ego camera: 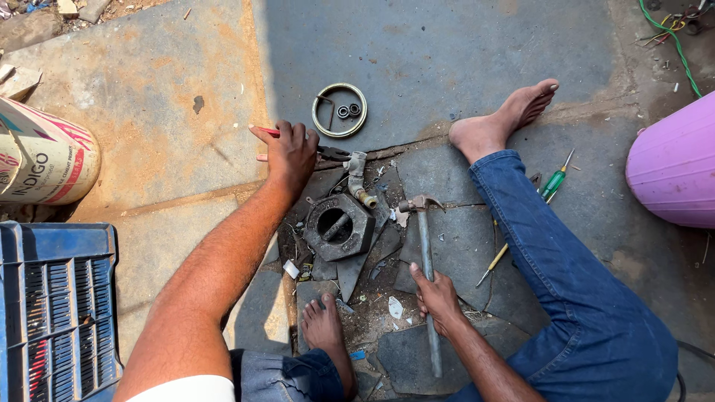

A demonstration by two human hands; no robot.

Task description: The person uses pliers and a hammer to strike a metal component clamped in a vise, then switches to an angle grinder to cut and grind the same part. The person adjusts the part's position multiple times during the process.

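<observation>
Sitting barefoot on broken stone slabs (447, 186), you have your left foot (322, 324) tucked close and your right leg stretched out.

Right hand (436, 298): fist closed round the steel handle of a claw hammer (426, 253), gripped about midway. Hammer head rests on the slab, just right of the hexagonal metal housing (339, 227).

Housing sits between your two hands, dark, with a round bore in the middle. A short pipe fitting (357, 177) with a brass end lies against its upper right corner.

Left hand (289, 152): reached out past the housing, fingers closed on red-handled pliers (328, 152); the dark nose pokes out to the right.

Beyond that hand, a metal ring (339, 110) lies flat with two small black bearings (348, 111) inside it.

Right of your leg: a green screwdriver (555, 179) and a yellow one (493, 262).

Left edge: blue crate (56, 313). Far right: purple tub (674, 167).
</observation>
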